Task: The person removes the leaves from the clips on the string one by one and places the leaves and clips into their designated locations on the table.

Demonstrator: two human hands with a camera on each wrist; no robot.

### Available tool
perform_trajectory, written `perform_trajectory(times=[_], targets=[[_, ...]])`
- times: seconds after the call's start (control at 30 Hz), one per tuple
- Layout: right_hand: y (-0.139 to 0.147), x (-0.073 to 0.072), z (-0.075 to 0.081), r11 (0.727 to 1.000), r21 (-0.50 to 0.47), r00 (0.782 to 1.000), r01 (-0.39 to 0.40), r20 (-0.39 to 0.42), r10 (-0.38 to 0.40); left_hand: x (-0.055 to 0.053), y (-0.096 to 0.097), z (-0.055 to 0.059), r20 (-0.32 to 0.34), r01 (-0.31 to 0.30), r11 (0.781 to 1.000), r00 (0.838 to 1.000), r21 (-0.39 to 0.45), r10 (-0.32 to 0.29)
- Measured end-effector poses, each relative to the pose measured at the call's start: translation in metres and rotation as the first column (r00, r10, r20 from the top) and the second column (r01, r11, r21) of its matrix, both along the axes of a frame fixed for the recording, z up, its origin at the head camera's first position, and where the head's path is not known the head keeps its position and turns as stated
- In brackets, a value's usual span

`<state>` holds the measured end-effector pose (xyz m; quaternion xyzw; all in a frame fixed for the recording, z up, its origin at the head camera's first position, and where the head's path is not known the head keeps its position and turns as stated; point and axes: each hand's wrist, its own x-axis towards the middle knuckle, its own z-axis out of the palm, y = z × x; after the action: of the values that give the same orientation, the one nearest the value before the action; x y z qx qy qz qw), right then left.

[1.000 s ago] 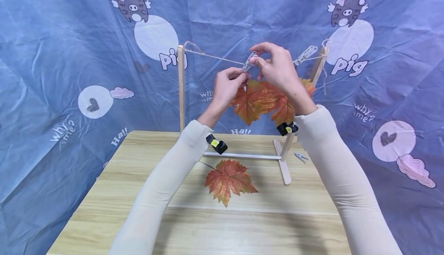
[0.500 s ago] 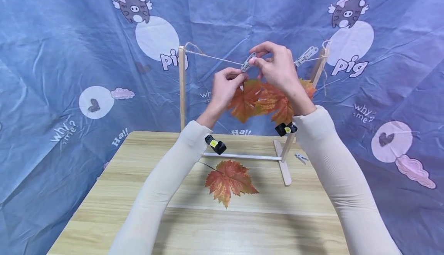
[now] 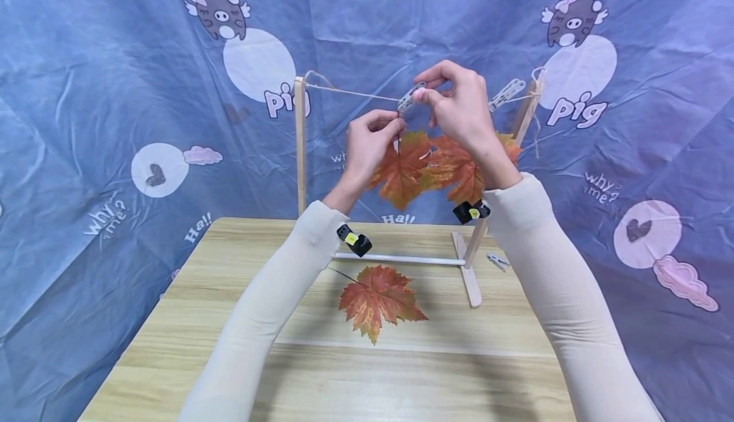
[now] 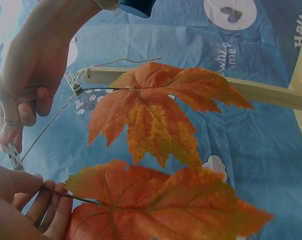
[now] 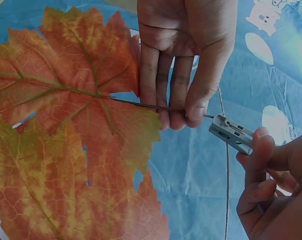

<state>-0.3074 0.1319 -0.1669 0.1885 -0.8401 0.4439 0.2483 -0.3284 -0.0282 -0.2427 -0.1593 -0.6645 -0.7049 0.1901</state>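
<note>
My left hand (image 3: 369, 145) pinches the dark stem of an orange-red artificial maple leaf (image 3: 401, 170), which hangs below the fingers. With thumb and fingers, my right hand (image 3: 459, 103) grips a grey clothespin (image 3: 410, 98) by its handle end. The clothespin's nose is at the twine (image 3: 355, 94), right by the stem's tip, as the right wrist view also shows. A second maple leaf (image 4: 146, 112) hangs from the twine by another clothespin (image 3: 507, 95), to the right and partly behind my right hand. A third leaf (image 3: 378, 301) lies on the table.
The twine runs between two wooden posts (image 3: 301, 148) of a stand with a white crossbar (image 3: 401, 259) and a wooden foot (image 3: 470, 278). A loose clothespin (image 3: 497, 262) lies on the wooden table (image 3: 229, 320), right of the stand. A blue printed cloth (image 3: 367, 20) hangs behind.
Both hands shift slightly, the left a little leftward and the right slightly up. The held clothespin tilts flatter, its nose up at the twine, and the held leaf moves left.
</note>
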Motion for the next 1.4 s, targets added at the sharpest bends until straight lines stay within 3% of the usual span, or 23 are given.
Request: perform_trajectory(times=[0.3, 0.8, 1.13, 1.4], targets=[[-0.002, 0.001, 0.003, 0.999, -0.045, 0.999, 0.013, -0.044, -0.015, 0.000, -0.004, -0.001, -0.045, -0.002, 0.999, 0.999, 0.036, 0.003], [-0.004, -0.005, 0.003, 0.992, -0.117, 0.992, 0.049, -0.106, -0.062, 0.002, -0.012, -0.003, -0.058, -0.001, 0.999, 0.998, 0.043, 0.003], [0.001, -0.002, 0.001, 0.987, -0.157, 0.992, 0.040, -0.109, -0.058, 0.005, -0.017, -0.003, -0.075, 0.015, 0.998, 0.997, 0.067, -0.010], [0.011, 0.001, -0.003, 0.971, -0.238, 0.997, 0.009, -0.078, -0.029, 0.011, -0.026, -0.006, -0.049, 0.036, 0.995, 0.998, 0.098, -0.031]])
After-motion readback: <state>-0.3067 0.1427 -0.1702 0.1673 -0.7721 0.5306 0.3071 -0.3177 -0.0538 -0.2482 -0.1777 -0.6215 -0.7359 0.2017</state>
